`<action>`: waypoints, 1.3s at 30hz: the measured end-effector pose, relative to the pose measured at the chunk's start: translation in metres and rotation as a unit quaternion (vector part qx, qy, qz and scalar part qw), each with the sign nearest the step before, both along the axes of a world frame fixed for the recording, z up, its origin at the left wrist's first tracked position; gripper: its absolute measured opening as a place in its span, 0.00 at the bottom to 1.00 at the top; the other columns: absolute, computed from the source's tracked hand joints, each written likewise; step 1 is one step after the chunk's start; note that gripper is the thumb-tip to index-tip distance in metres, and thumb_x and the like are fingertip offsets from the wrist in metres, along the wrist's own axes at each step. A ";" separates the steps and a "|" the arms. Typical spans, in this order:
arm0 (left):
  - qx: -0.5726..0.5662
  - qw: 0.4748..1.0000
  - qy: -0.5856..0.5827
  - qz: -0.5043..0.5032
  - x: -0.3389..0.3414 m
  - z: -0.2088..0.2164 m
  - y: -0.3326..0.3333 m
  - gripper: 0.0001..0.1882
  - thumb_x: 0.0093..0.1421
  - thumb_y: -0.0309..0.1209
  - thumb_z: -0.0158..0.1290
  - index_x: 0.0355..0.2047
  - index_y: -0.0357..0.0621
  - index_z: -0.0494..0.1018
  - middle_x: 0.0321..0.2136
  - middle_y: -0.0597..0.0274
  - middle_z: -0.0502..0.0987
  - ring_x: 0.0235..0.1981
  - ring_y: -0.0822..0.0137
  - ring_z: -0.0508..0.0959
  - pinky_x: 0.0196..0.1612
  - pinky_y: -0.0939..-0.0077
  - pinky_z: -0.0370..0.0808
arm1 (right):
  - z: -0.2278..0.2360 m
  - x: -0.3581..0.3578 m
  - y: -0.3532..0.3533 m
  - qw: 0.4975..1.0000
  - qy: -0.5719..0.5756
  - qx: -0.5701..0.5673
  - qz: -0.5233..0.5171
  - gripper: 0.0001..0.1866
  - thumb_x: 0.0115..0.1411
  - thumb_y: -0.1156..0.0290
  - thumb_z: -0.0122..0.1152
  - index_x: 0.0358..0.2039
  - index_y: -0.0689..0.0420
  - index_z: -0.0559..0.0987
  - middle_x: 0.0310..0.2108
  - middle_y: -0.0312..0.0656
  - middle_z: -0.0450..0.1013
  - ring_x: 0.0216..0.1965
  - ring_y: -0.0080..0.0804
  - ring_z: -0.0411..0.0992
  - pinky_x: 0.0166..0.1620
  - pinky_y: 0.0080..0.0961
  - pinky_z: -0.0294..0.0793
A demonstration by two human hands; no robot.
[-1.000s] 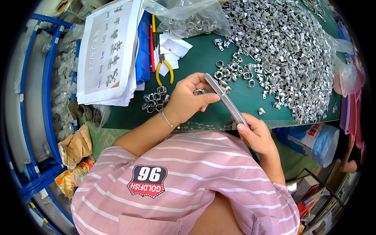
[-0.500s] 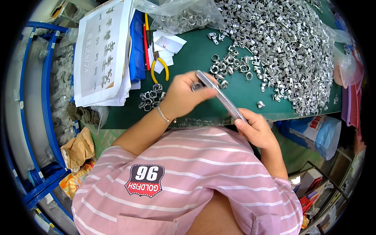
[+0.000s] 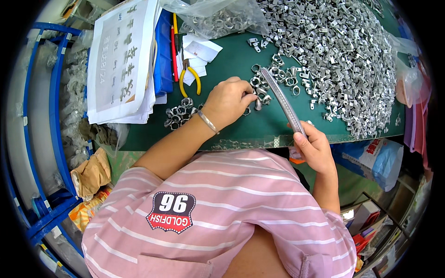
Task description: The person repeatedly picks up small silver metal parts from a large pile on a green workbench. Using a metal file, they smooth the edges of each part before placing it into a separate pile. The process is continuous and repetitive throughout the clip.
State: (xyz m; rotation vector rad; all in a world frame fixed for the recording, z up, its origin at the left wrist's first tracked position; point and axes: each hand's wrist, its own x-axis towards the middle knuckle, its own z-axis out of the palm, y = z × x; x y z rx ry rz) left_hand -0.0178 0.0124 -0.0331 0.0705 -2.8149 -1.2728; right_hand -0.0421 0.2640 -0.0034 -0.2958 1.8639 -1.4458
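Note:
My right hand grips the lower end of a ring sizing mandrel, a long tapered metal stick with fine markings. The stick tilts up and to the left, its thin end over the edge of a pile of silvery metal rings. No ring shows on its visible length. My left hand is closed beside this pile, thumb and fingertips pinched at a metal ring. The fingers partly hide this grip. Left of that wrist lies a smaller group of rings.
A large heap of small metal pieces covers the green table's right side. Yellow-handled pliers, paper slips, a blue tray and paper sheets lie left. A plastic bag of rings sits at the back. Blue shelving stands far left.
My left hand has come away from the mandrel and turned down toward the ring pile. My right hand has moved slightly right, with the mandrel standing steeper.

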 end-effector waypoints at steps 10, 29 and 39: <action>0.572 0.810 -0.125 0.024 0.009 0.006 -0.019 0.05 0.58 0.25 0.47 0.36 0.42 0.68 0.28 0.58 0.73 0.19 0.78 0.66 0.15 0.91 0.56 | -0.001 0.000 0.002 0.999 -0.054 -0.008 -0.004 0.17 0.59 0.65 0.53 0.44 0.62 0.72 0.16 0.30 0.63 0.17 0.14 0.60 0.20 0.13 0.59; 0.473 0.877 -0.088 0.018 0.014 0.023 -0.017 0.14 0.47 0.23 0.59 0.36 0.35 0.72 0.23 0.65 0.71 0.16 0.82 0.63 0.16 0.91 0.56 | 0.017 0.001 -0.017 0.994 0.023 0.038 0.099 0.15 0.57 0.67 0.54 0.41 0.62 0.72 0.23 0.37 0.70 0.25 0.21 0.66 0.30 0.19 0.67; 0.431 0.900 -0.020 -0.057 0.021 0.023 -0.017 0.17 0.39 0.23 0.64 0.32 0.35 0.74 0.27 0.63 0.72 0.27 0.76 0.70 0.29 0.86 0.65 | 0.018 0.002 -0.022 0.990 0.041 0.009 0.136 0.15 0.57 0.65 0.53 0.41 0.61 0.72 0.26 0.42 0.72 0.28 0.27 0.69 0.34 0.23 0.68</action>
